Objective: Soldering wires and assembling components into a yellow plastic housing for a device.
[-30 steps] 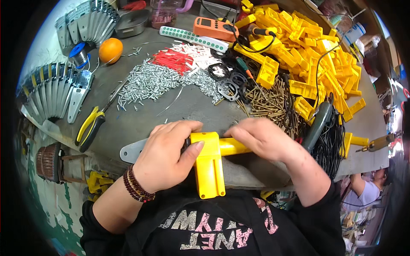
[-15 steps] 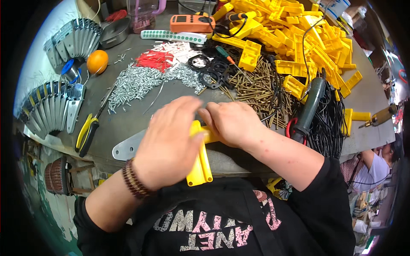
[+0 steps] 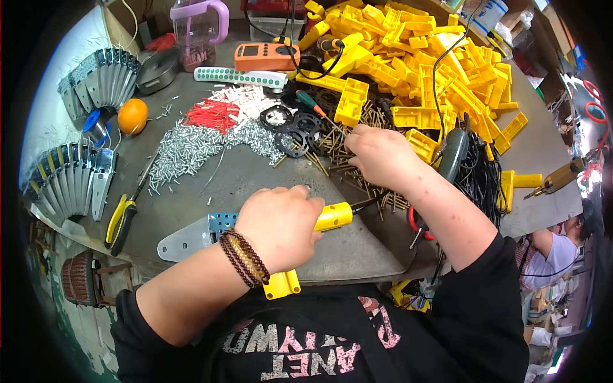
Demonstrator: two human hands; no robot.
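At the grey table's [image 3: 364,252] near edge, a yellow housing [image 3: 334,217] sits clasped in the left hand [image 3: 281,226]; rightward, the right hand [image 3: 382,155] bends over brass-coloured screws [image 3: 377,117], whether pinching any I cannot tell from here.

Before you stretches a grey worktable [image 3: 172,207], a pale wall panel [image 3: 51,131] along its left side. To your lower left, a brown seat-like piece with a wooden frame [image 3: 80,279] stands by the green-and-white patched floor [image 3: 86,325]; bright light [image 3: 596,183] glares at far right.
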